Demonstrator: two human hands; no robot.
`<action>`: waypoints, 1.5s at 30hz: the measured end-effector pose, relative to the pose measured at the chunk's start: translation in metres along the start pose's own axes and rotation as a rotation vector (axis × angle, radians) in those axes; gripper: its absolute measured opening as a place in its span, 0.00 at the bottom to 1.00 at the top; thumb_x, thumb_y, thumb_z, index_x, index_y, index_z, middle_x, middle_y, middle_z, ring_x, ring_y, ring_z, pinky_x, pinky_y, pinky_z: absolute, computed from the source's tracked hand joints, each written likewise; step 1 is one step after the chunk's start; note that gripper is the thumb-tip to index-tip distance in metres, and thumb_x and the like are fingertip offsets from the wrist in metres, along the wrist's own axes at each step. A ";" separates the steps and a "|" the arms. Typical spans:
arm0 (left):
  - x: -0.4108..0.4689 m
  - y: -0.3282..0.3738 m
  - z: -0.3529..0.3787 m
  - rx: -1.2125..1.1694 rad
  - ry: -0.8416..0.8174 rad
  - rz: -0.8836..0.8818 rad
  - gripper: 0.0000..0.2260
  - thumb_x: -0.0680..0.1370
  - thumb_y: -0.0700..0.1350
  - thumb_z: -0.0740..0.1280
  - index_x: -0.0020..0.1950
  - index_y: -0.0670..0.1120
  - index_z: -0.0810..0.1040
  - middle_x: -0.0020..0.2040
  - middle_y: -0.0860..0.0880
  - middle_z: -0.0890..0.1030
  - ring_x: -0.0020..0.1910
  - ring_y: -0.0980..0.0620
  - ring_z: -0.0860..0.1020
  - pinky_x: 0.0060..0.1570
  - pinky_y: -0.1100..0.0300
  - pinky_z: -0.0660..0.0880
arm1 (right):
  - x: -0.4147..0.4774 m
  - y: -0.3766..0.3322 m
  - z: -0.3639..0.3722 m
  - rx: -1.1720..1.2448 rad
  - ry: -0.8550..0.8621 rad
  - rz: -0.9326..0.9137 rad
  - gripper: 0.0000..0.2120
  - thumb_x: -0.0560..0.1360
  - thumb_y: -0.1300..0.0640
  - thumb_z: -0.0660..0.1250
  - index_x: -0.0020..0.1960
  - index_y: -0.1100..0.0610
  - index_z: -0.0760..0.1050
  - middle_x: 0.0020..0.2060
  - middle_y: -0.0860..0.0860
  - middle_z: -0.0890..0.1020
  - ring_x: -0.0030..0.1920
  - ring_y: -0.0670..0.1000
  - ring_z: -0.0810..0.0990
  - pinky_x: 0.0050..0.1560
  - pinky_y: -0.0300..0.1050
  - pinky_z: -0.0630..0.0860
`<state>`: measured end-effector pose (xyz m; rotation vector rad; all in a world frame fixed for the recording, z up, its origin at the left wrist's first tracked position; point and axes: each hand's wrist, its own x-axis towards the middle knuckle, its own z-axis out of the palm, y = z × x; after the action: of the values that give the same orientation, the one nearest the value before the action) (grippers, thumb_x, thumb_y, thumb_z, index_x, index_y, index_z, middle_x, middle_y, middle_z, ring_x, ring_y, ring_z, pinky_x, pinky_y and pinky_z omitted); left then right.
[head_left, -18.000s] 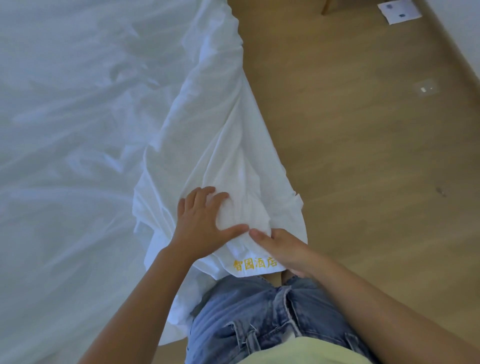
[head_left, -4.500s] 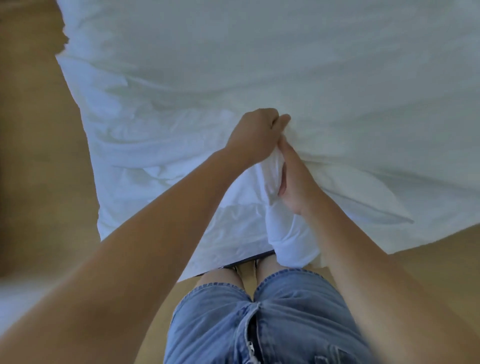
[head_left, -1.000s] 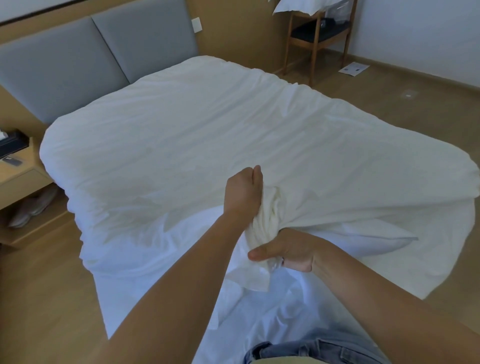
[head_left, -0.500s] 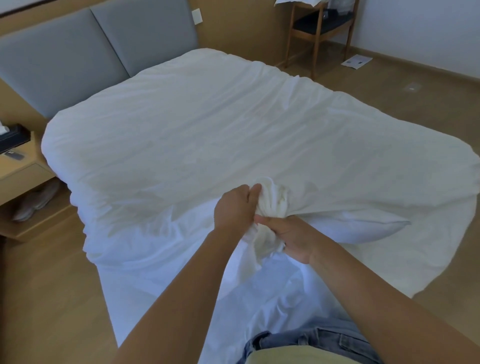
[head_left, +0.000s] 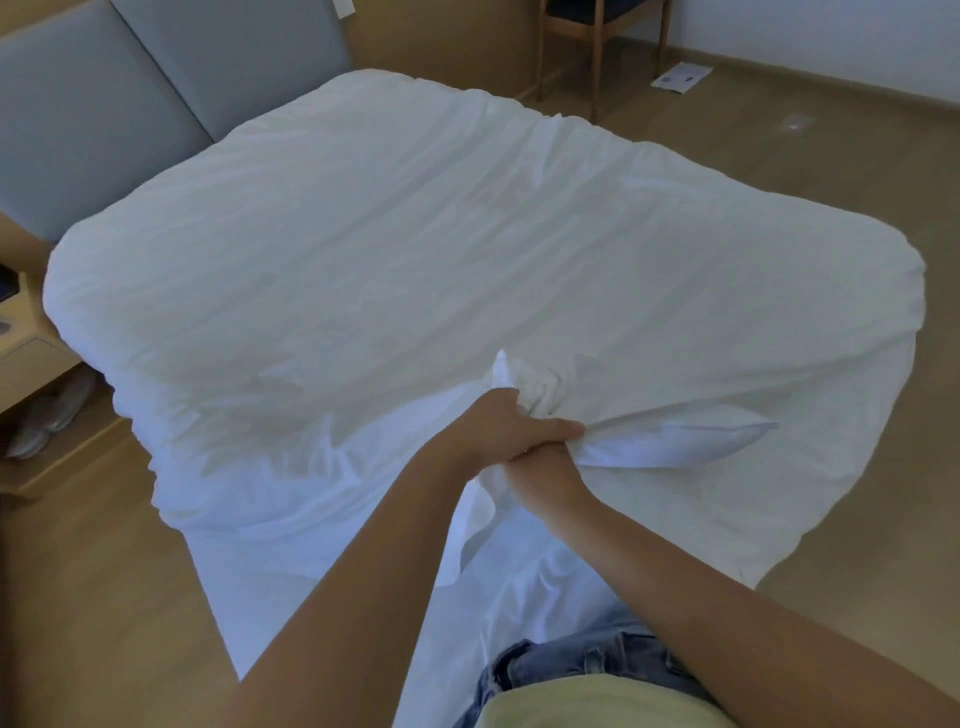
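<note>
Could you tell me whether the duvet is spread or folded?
Spread: the duvet lies flat, bunched only where the left hand and right hand grip.

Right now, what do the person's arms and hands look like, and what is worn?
The left hand and right hand are ungloved, with no ring visible. The forearms are bare, with no sleeves, watch or bracelet. A pale yellow top and blue denim show at the bottom edge.

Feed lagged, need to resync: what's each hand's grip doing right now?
Left hand: closed, gripping the bunched white duvet cover.
Right hand: closed on the same cover, just below.
</note>
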<state>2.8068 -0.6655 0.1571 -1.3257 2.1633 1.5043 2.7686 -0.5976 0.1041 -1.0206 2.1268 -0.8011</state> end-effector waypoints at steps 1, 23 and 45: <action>-0.002 -0.003 0.002 -0.078 -0.058 0.019 0.34 0.62 0.60 0.75 0.60 0.40 0.75 0.53 0.43 0.80 0.52 0.48 0.79 0.52 0.55 0.76 | 0.002 0.000 -0.005 -0.150 -0.043 -0.016 0.18 0.81 0.60 0.54 0.69 0.64 0.64 0.66 0.59 0.71 0.59 0.50 0.72 0.58 0.31 0.67; 0.041 -0.010 0.020 -0.413 0.052 -0.016 0.13 0.67 0.47 0.77 0.48 0.44 0.82 0.42 0.46 0.85 0.41 0.48 0.84 0.38 0.59 0.79 | 0.051 0.188 -0.082 0.680 0.469 0.445 0.59 0.66 0.62 0.77 0.76 0.51 0.34 0.75 0.55 0.54 0.74 0.51 0.58 0.72 0.48 0.59; 0.022 -0.036 0.003 -0.364 0.335 -0.203 0.07 0.72 0.34 0.62 0.45 0.37 0.79 0.40 0.43 0.80 0.39 0.47 0.78 0.40 0.58 0.74 | 0.021 0.012 -0.020 0.139 0.284 -0.366 0.06 0.76 0.60 0.63 0.42 0.62 0.71 0.35 0.54 0.75 0.38 0.55 0.73 0.37 0.47 0.67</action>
<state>2.8202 -0.6786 0.1188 -1.9772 1.9044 1.7536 2.7385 -0.6037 0.1018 -1.3048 2.1027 -1.3196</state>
